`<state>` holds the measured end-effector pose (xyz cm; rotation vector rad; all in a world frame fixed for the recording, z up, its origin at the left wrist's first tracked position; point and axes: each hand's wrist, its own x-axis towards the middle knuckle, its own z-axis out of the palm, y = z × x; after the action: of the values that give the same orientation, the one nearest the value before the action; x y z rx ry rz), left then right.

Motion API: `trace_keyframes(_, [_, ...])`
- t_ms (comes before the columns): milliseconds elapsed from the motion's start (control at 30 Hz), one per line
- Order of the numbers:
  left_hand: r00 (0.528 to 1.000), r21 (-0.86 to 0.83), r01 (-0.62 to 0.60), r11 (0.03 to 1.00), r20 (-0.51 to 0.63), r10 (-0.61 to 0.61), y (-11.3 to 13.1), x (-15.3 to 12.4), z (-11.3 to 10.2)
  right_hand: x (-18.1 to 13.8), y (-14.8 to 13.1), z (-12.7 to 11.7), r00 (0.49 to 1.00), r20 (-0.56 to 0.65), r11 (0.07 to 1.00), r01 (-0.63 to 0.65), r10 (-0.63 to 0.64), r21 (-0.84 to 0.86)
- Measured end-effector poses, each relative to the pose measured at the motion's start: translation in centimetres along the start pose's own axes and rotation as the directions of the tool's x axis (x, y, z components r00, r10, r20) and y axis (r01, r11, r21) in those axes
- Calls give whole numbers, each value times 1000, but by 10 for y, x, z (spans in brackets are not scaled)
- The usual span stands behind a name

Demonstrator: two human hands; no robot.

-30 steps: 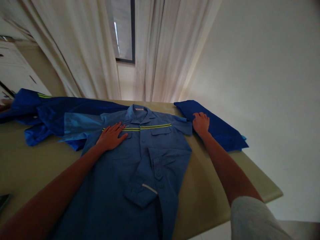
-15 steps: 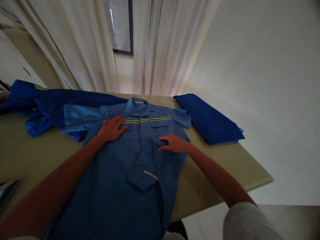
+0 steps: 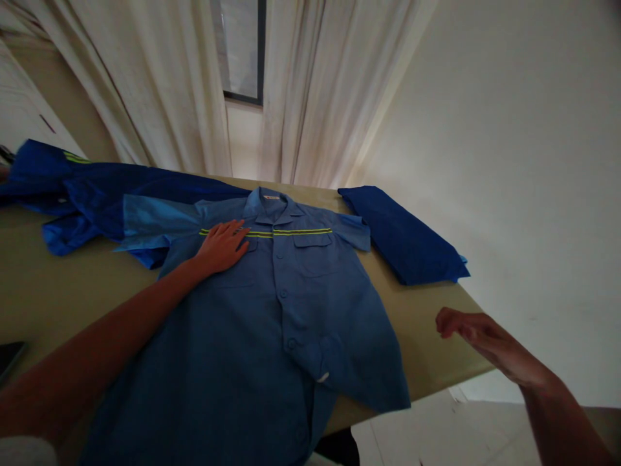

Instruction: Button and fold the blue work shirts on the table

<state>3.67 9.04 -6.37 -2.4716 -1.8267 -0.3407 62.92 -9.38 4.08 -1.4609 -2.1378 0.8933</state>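
Work shirt laid out, lower front left rumpled

A blue-gray short-sleeved shirt (image 3: 228,349) lies face up across the middle of a tan table (image 3: 43,285), running to the near edge. Collar, chest and sleeves are spread out, with no fold across the body; the lower front is bunched. The left hand (image 3: 220,246) rests flat on the striped chest, fingers slightly spread. The right hand (image 3: 485,336) hangs by the table's near right corner, apart from the cloth, fingers loosely curled around nothing visible. A smooth, folded dark-blue garment (image 3: 405,236) lies along the right edge; crumpled blue clothing (image 3: 97,194), slightly shiny, lies toward the far left corner.
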Motion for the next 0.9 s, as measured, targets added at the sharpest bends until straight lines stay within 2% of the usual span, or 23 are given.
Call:
trace_keyframes(67, [994, -22, -109, 994, -14, 109, 18, 4, -4, 17, -16, 17, 998, 59, 999, -7, 4, 42])
trace_keyframes(133, [986, -70, -163, 984, 10, 165, 40, 10, -6, 40, -42, 46, 982, 190, 998, -5, -8, 66])
trace_keyframes(233, [991, -137, -125, 983, 37, 131, 66, 17, -1, 68, -86, 100, 962, 270, 999, -21, 29, -34])
trace_keyframes(300, [997, -180, -73, 981, -1, 74, 73, 17, 7, 76, -110, 129, 949, 317, 999, 22, -6, -48])
trace_keyframes(333, [998, -204, -59, 977, -29, 54, 73, 16, 10, 77, -119, 138, 920, 389, 999, 46, -48, 14])
trace_keyframes(367, [997, -227, -57, 972, -55, 46, 72, 15, 14, 76, -125, 145, 869, 483, 992, 57, -105, 112])
trace_keyframes(433, [995, -263, -80, 962, -85, 60, 69, 11, 18, 72, -132, 152, 730, 642, 948, 25, -234, 317])
trace_keyframes(467, [993, -272, -94, 958, -89, 73, 67, 10, 19, 69, -134, 154, 685, 675, 931, 16, -275, 364])
trace_keyframes(500, [993, -275, -102, 956, -89, 81, 66, 9, 20, 66, -135, 156, 675, 680, 933, 35, -286, 357])
trace_keyframes(600, [993, -268, -100, 958, -84, 80, 66, 7, 19, 57, -138, 169, 745, 617, 965, 241, -252, 103])
trace_keyframes(700, [993, -260, -102, 960, -77, 85, 68, 6, 19, 47, -144, 187, 757, 593, 894, 429, -276, -131])
trace_keyframes(800, [991, -274, -106, 956, -111, 78, 69, 6, 18, 38, -144, 195, 744, 584, 841, 510, -324, -182])
trace_keyframes(867, [976, -306, -112, 945, -212, 48, 71, 6, 12, 35, -141, 193, 746, 563, 827, 532, -356, -183])
trace_keyframes(900, [961, -331, -129, 935, -274, 36, 74, 5, 6, 35, -138, 190, 763, 531, 815, 540, -369, -209])
